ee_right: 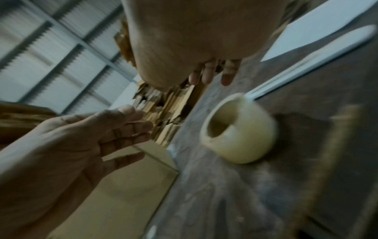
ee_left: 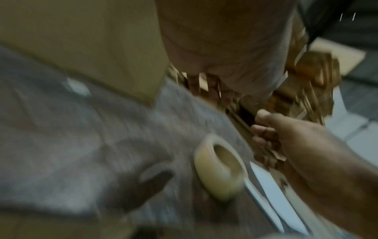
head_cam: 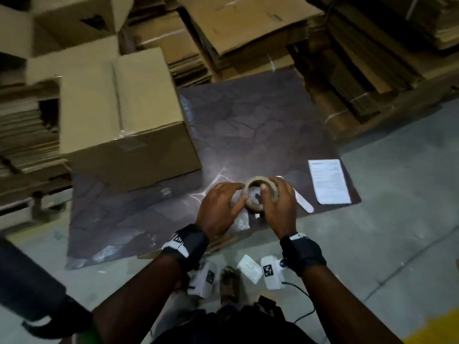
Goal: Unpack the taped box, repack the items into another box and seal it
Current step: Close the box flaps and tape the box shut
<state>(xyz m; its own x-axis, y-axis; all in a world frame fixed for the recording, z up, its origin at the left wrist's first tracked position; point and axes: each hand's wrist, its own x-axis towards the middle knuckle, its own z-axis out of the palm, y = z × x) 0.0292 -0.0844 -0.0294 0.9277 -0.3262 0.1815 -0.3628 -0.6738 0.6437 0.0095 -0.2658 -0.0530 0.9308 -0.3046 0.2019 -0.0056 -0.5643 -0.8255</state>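
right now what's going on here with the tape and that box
A person is reaching with both hands for a roll of tape lying on a dark mat on the floor. The wrist views show the left hand open beside the roll and the right hand with fingers curled, neither yet gripping it. A closed cardboard box sits on the mat to the left, its top seam apparently not taped yet. A printed sheet lies to the right.

Printed paper sheet [head_cam: 329,181] on dark mat [head_cam: 260,115]; flattened cardboard stacks [head_cam: 248,28] behind.
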